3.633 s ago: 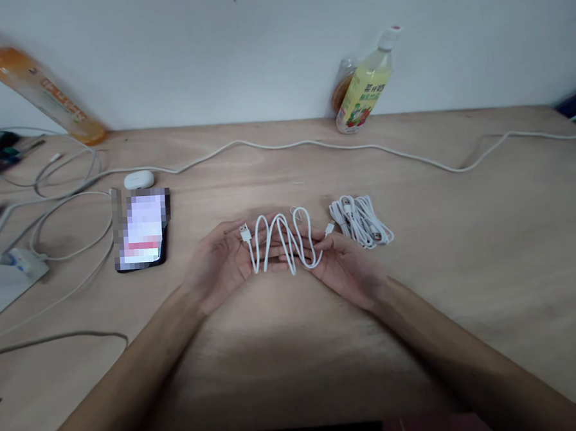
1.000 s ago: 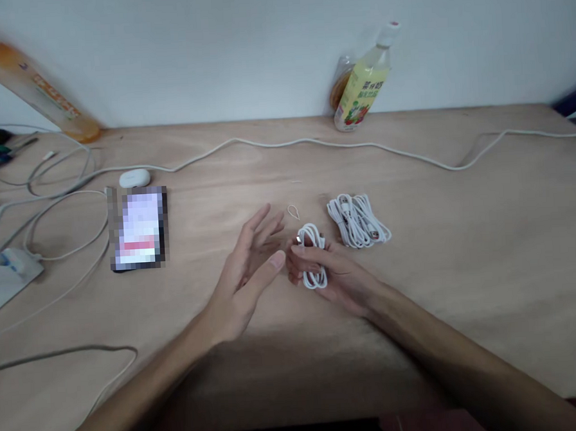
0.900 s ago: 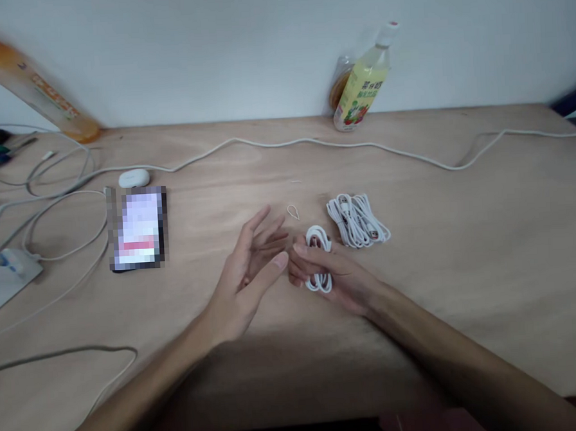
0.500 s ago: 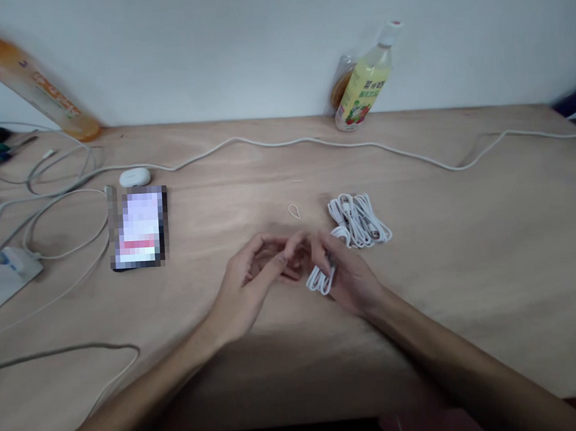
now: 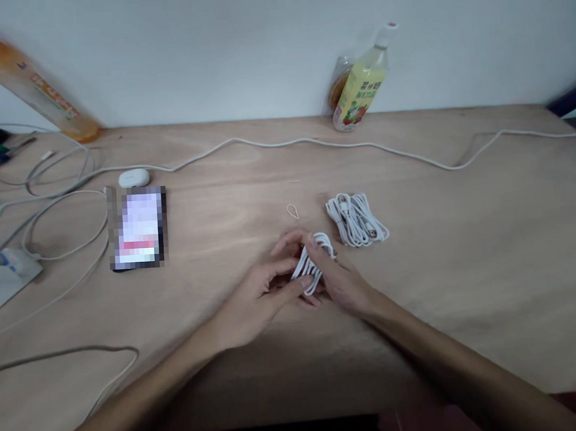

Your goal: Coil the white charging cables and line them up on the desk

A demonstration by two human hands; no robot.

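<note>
A coiled white cable (image 5: 312, 263) is held between both hands above the front middle of the table. My left hand (image 5: 265, 290) is closed on its left side, the thumb pressing its lower end. My right hand (image 5: 343, 278) grips it from the right, thumb across the upper coils; the fingers beneath are mostly hidden. Just beyond the hands lies a small pale loop, like a tie or rubber band (image 5: 292, 211). More coiled white cables (image 5: 356, 219) with metal plugs rest in a bundle to the right of it.
A phone (image 5: 140, 228) and a white earbud case (image 5: 134, 178) lie at left, near tangled cables and a power strip (image 5: 15, 268). One long white cable (image 5: 303, 141) crosses the table (image 5: 444, 246). An orange bottle (image 5: 45, 93) and a yellow drink bottle (image 5: 362, 86) lean at the wall.
My left hand has moved slightly right and closed on the coiled cable. The coil has turned up into clearer view between both hands. My right thumb now lies across it.
</note>
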